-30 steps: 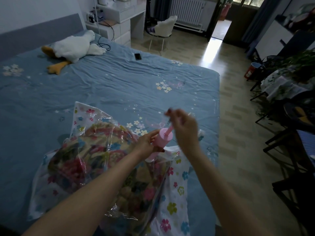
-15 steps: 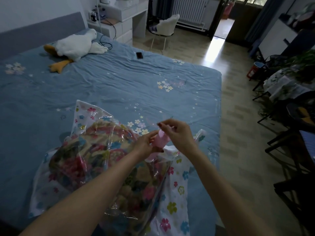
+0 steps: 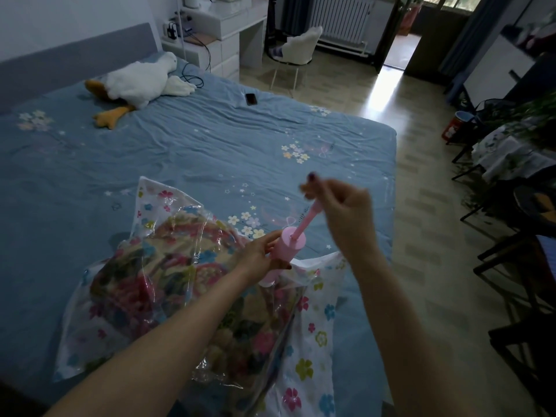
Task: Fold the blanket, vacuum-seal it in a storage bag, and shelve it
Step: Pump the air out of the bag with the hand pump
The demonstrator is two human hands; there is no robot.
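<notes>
A folded, colourful floral blanket [image 3: 156, 284] lies inside a clear storage bag [image 3: 313, 335] printed with flowers, on the blue bed [image 3: 210, 139]. A pink hand pump [image 3: 285, 251] stands tilted on the bag's near right part. My left hand [image 3: 258, 254] grips the pump's barrel. My right hand [image 3: 340, 212] holds the pump's handle, raised above the barrel with the pink rod [image 3: 305, 221] drawn out. The handle itself is hidden in my blurred fingers.
A white plush goose [image 3: 138, 81] and a black phone [image 3: 251, 99] lie at the far side of the bed. A white desk [image 3: 228, 28] and white chair [image 3: 296, 48] stand beyond. Dark chairs [image 3: 517, 266] and plants [image 3: 529, 121] crowd the right; bare floor runs beside the bed.
My right hand pushed the pump's handle down to the barrel half a second ago, then pulled it up again, drawing the rod out. My left hand kept hold of the barrel.
</notes>
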